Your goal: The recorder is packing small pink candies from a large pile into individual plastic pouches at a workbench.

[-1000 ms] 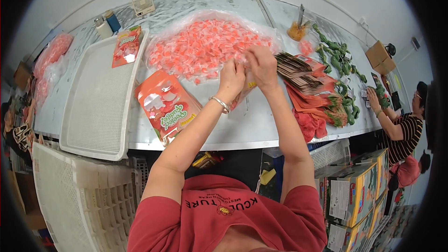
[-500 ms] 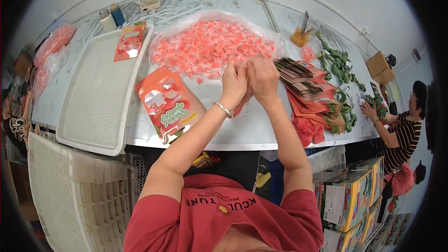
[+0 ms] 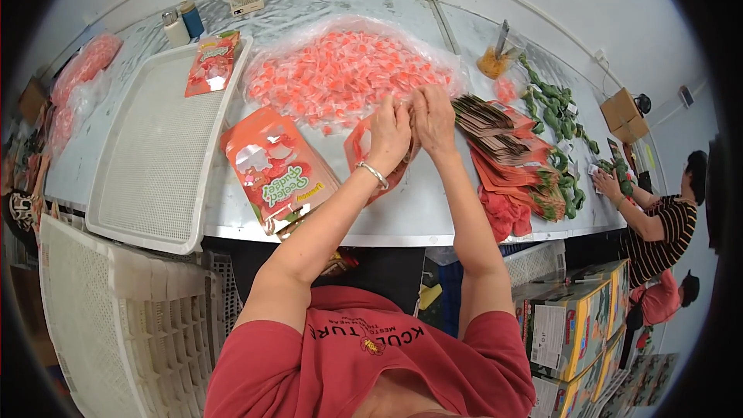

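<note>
My left hand [image 3: 389, 135] and my right hand [image 3: 434, 120] are side by side above the table, fingertips pinched on the top of a red pouch [image 3: 358, 145]. Most of the pouch is hidden behind my left hand and wrist. Just beyond my fingers lies a large heap of small wrapped red-and-white candies [image 3: 340, 70] on clear plastic sheeting. A stack of red printed pouches [image 3: 271, 174] rests to the left of my left forearm. Right of my right hand, many more red pouches [image 3: 503, 147] lie fanned out in an overlapping pile.
At the left stands a white mesh tray [image 3: 147, 155] with one filled-looking pouch [image 3: 212, 64] on its far corner. Crumpled red cloth [image 3: 505, 215] sits by the front edge. Green tangled items [image 3: 553, 101] lie at right, near a co-worker [image 3: 658, 224]. Boxes [image 3: 573, 325] are stacked below.
Both hands have shifted slightly nearer to me, and more of the red pouch shows left of my left hand. The whole view has moved a little.
</note>
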Demonstrator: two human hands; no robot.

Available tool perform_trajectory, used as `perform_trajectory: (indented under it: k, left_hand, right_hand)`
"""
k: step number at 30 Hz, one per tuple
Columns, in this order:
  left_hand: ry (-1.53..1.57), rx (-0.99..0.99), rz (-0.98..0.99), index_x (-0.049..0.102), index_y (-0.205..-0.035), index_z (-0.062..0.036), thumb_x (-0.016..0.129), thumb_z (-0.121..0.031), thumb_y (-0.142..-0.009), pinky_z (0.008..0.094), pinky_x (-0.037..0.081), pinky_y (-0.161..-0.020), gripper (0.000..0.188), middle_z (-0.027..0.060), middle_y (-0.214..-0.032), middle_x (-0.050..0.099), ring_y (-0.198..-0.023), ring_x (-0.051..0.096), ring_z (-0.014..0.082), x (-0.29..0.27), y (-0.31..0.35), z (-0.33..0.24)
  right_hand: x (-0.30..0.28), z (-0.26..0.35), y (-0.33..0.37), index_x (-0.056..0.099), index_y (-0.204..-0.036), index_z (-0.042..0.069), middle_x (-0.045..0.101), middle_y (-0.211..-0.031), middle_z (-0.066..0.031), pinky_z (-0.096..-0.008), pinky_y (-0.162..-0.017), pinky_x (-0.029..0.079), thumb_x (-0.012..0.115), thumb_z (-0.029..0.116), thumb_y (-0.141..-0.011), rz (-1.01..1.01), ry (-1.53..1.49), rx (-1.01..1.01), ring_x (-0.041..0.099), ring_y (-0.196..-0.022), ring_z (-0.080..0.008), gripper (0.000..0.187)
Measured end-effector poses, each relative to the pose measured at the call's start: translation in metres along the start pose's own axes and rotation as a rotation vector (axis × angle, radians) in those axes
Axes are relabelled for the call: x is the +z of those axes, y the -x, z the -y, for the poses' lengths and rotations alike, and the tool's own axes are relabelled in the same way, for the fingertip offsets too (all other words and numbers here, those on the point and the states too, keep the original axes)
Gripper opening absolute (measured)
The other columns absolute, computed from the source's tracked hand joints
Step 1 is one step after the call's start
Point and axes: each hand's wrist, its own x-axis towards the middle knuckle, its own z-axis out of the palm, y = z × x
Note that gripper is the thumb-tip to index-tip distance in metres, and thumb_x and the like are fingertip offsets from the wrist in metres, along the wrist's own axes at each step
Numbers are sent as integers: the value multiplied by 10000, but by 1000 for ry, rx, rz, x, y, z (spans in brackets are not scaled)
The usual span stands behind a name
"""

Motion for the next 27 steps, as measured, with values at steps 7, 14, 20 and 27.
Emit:
perform_trajectory:
  k: [7,14,20,27]
  left_hand:
    - [-109,-19,46,409,-767,15,496,-106,-859,371,399,-563,176,173,-643,475,-582,474,269,-6,-5,4]
    - [-230,-6,362,461,-830,-11,517,-133,-823,457,417,-596,135,211,-725,566,-707,556,391,-32,-21,4]
    - [-373,262,395,480,-793,2,539,-126,-821,434,422,-564,143,199,-692,566,-666,569,373,-44,-26,-21]
    - [-589,244,431,446,-802,1,533,-99,-836,452,418,-559,136,206,-692,570,-667,562,397,-56,-27,-39]
  right_hand:
    - [-9,8,8,544,-843,40,577,-803,-137,-420,-638,445,575,194,-825,31,80,33,571,-734,-329,159]
    - [-26,3,9,568,-795,47,593,-669,-113,-359,-519,457,590,190,-802,335,80,-57,586,-574,-280,145]
    - [-41,35,-5,598,-763,50,599,-673,-126,-353,-527,477,593,182,-763,836,-149,432,589,-573,-276,132]
    - [-16,25,4,633,-806,66,629,-700,-86,-379,-592,485,648,231,-733,651,381,-127,624,-675,-271,181]
